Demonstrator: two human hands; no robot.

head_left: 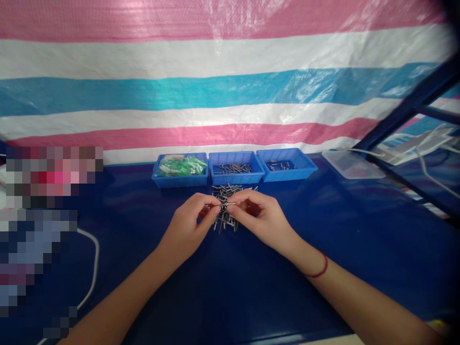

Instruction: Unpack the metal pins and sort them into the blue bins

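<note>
Between the fingertips of my left hand (190,219) and my right hand (264,220) is a slim metal blind rivet (230,204), lying roughly level. Both hands are closed in a pinch, thumb against fingers, one at each end of it. Just beneath and behind the fingers, a loose pile of similar rivets (225,222) lies on the dark blue table (215,297). My fingers partly hide the pile and the rivet's ends.
Three blue bins stand behind the pile: the left bin (181,181) holds green-and-clear plastic packets, the middle bin (236,178) and right bin (292,174) loose rivets. A clear plastic tray (354,165) sits right, near a dark metal frame (406,108). A white cable (96,258) lies left.
</note>
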